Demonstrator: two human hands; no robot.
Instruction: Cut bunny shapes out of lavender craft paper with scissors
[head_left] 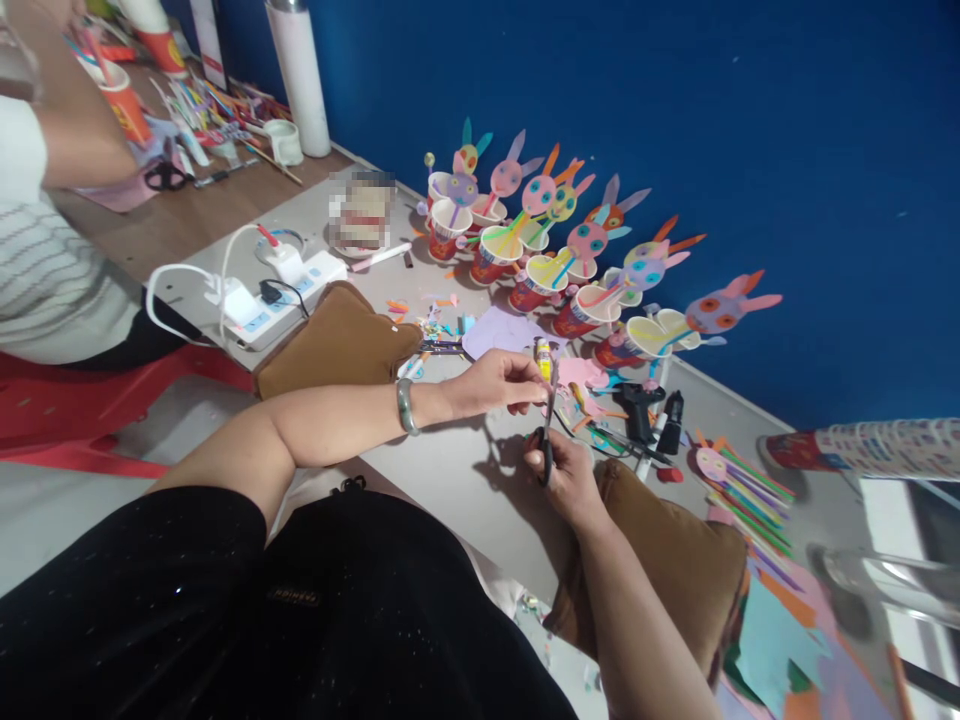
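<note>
My right hand (571, 480) grips a pair of black-handled scissors (547, 455), with the blades pointing up and away from me. Close to the blades, my left hand (499, 385) has its fingers pinched together; whatever they hold is too small to make out. A jade-like bangle (406, 406) circles the left wrist. Just beyond the fingertips is a small yellow tube (543, 358), beside a sheet of purple paper (499, 332). Pink paper scraps (583, 374) lie to the right of it.
Several paper cups (501, 252) with rabbit-faced sticks line the blue wall. A black glue gun (641, 410) lies right. Brown cushions (341, 335) flank my arms. A power strip (289, 295) with plugged cables stands left. Stacked cups (885, 447) lie far right; another person (60, 240) sits left.
</note>
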